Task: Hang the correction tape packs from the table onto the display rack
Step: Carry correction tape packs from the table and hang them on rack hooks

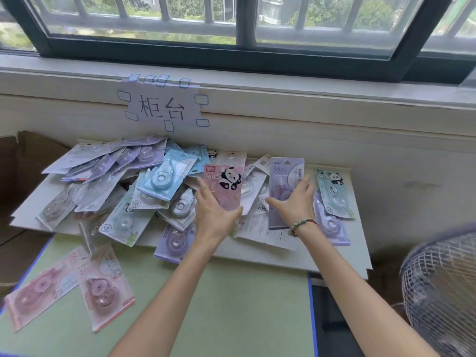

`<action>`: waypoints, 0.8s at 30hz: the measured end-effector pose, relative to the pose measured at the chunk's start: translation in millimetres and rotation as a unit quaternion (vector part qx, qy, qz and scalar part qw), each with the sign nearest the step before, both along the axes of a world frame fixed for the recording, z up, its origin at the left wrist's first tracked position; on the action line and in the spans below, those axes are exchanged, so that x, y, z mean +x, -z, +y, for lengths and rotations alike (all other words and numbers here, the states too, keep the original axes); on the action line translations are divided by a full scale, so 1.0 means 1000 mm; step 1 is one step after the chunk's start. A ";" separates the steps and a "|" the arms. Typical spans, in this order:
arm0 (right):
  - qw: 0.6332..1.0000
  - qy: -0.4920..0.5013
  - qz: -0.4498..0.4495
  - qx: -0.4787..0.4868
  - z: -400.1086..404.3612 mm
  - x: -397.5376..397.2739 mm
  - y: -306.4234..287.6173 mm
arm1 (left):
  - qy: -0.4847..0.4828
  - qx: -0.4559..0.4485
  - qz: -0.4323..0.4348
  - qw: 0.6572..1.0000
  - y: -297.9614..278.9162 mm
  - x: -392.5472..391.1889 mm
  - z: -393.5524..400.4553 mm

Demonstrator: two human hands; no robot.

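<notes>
- Head view: the left hand point(215, 215) is gripping a pink panda-printed card pack point(226, 186) by its lower edge, thumb curled round the bottom corner, just left of centre.
- The right hand point(296, 202) is clasping a tall lilac card pack marked 36 point(284, 186), fingers wrapped over its right edge; the two held packs are standing side by side, near but not touching.
- A big loose heap of blue, lilac and clear blister-card correction tape packs point(134, 186) is lying on the white board tabletop point(334, 258) from nine o'clock through to three o'clock.
- Two pink packs point(103, 287) are sitting at seven o'clock on the green mat point(231, 305).
- No display rack is showing (a wire-mesh fan guard point(443, 292) at four o'clock is no rack), so I judge the hanging is barely started: nearly the whole heap is waiting.
</notes>
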State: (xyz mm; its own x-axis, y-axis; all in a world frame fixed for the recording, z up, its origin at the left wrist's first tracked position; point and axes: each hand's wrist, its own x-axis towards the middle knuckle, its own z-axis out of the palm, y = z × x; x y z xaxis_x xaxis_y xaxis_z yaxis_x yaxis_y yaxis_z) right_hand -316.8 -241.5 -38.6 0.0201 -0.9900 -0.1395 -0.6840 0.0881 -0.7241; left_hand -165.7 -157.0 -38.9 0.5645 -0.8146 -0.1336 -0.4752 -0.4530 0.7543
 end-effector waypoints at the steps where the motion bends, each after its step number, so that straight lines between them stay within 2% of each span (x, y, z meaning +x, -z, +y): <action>1: 1.000 0.002 -0.002 -0.005 0.010 0.000 -0.002 | 0.000 -0.008 0.004 1.000 -0.002 0.000 0.008; 8: 0.997 0.047 0.022 -0.048 0.087 -0.011 -0.031 | 0.023 -0.040 -0.017 0.999 -0.026 0.001 0.053; 14: 0.978 0.178 0.058 -0.095 0.199 -0.023 -0.045 | 0.103 -0.079 -0.027 0.991 -0.034 0.002 0.121; 19: 0.950 0.285 0.061 -0.113 0.301 -0.046 -0.054 | 0.199 -0.132 0.017 0.971 -0.044 -0.015 0.180; 24: 0.904 0.402 0.072 -0.129 0.396 -0.088 -0.071 | 0.304 -0.155 0.035 0.939 -0.063 -0.064 0.241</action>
State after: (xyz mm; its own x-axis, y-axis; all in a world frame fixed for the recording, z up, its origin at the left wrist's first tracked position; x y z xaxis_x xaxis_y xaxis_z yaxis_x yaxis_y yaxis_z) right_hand -404.6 154.9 32.5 -0.7202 -0.6766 0.1535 -0.5628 0.4403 -0.6996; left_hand -229.6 84.2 24.3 -0.0189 -0.9894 0.1438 -0.5191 0.1326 0.8443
